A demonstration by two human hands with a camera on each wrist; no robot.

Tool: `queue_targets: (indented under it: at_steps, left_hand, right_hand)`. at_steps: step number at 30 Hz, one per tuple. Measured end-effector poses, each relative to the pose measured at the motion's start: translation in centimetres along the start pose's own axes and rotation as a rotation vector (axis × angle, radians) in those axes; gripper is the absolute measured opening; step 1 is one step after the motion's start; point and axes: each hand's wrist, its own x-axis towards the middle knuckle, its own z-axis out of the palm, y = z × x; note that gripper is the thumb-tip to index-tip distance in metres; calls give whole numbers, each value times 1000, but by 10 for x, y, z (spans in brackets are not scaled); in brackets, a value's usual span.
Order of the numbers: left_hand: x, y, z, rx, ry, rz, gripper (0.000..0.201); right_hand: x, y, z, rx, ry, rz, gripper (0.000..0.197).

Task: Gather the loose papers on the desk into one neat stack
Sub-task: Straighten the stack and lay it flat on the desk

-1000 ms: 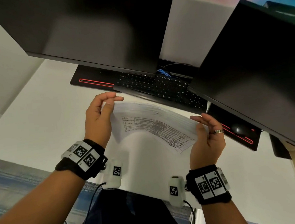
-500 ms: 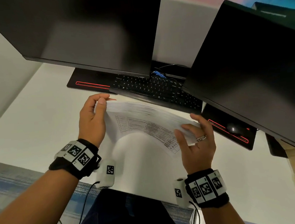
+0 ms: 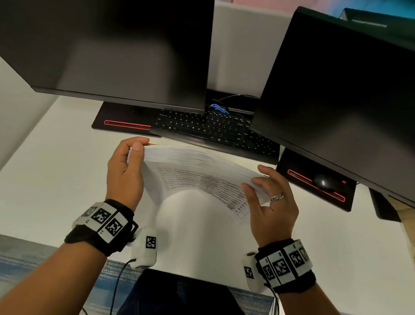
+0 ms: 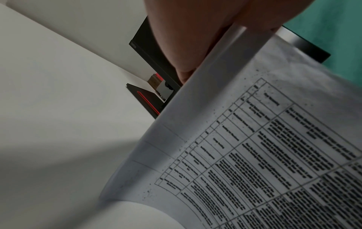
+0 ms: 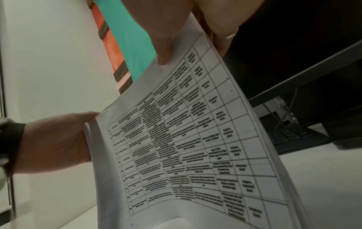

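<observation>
Between my two hands, above the white desk [image 3: 41, 175], I hold the papers [image 3: 202, 172] upright on their long edge, printed table facing me. My left hand [image 3: 124, 173] clamps the stack's left end, at about nine o'clock from its middle: thumb on the near face, fingers curled over the top and behind. My right hand [image 3: 270, 202] pinches the right end, at about four o'clock, thumb on the near sheet and ringed fingers behind. Neither hand is open; both are closed on the paper.

From the right wrist view the papers [image 5: 195, 139] bow toward me and the bottom edge curls just above the desk. I cannot tell whether it touches. From the left wrist view the left side edges [image 4: 225, 65] look fairly flush under my fingers [image 4: 184, 46].

Beyond the stack, at twelve o'clock, lies a black keyboard [image 3: 214, 129] under two dark monitors [image 3: 123, 44]. A mouse [image 3: 325, 181] sits at three o'clock on a dark pad.

I judge the gathering done and the squaring in hand. To do it well I should loosen both pinches slightly, let the sheets drop onto the desk, tap the long edge, then turn and tap a short edge. Squeezing too hard keeps the bow and traps uneven sheets.
</observation>
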Motion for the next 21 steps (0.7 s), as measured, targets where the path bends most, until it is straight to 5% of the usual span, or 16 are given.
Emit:
queue_targets:
  at_steps: [9, 21]
  left_hand:
    - [2, 2, 3, -35, 8, -16, 19]
    - [7, 2, 5, -44, 18, -40, 21]
  right_hand:
    - [4, -1, 2, -1, 3, 24, 29]
    - [6, 3, 5, 23, -14, 89, 24]
